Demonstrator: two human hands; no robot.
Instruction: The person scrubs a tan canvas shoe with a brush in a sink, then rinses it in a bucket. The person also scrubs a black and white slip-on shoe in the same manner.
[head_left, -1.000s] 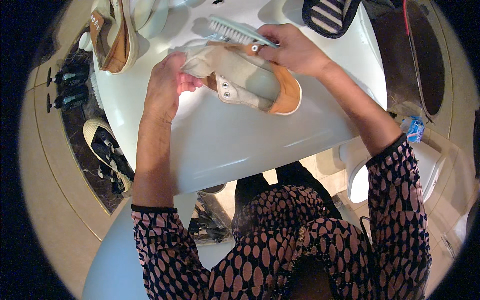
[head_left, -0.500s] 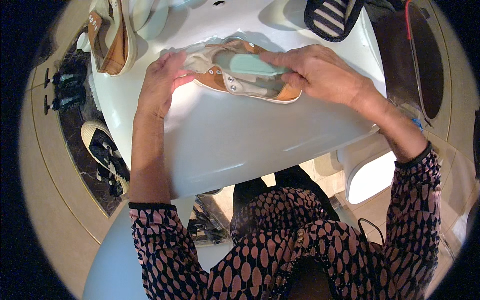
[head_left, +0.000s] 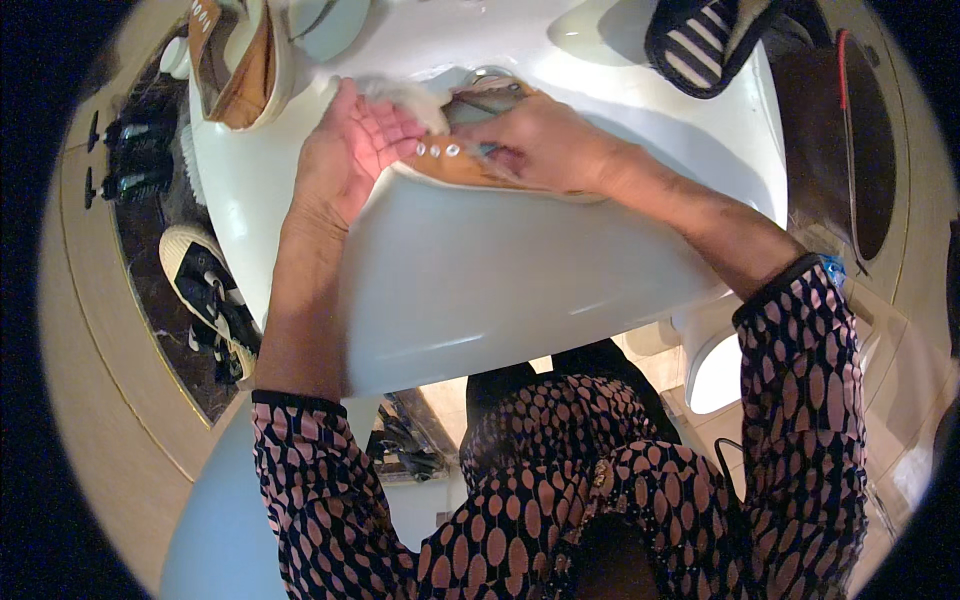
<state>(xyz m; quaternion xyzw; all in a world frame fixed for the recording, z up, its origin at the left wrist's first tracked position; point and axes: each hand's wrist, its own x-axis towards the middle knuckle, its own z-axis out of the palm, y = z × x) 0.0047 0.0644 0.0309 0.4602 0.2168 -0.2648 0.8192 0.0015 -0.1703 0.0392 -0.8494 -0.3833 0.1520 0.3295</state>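
A tan sneaker (head_left: 455, 168) with pale edging and white eyelets lies sideways in the white washbasin (head_left: 520, 260). My left hand (head_left: 350, 150) is at the shoe's left end with its palm showing and fingers stretched out, touching the eyelet edge beside the whitish tongue (head_left: 405, 100), which is blurred. My right hand (head_left: 550, 140) is closed over the shoe's opening, with fingers bent down inside. A scrap of green-blue (head_left: 488, 149) shows at its fingertips. Most of the flat pale green thing in that hand is hidden by the hand and the shoe.
Another tan shoe (head_left: 235, 70) stands on the basin's left rim, near a pale green item (head_left: 330, 28). A black-and-white striped slipper (head_left: 697, 45) lies at the back right. Dark shoes (head_left: 205, 290) sit on the floor to the left.
My right hand has moved left and down into the shoe, covering the pale green thing. My left hand has turned its palm into view. The shoe's tongue has shifted.
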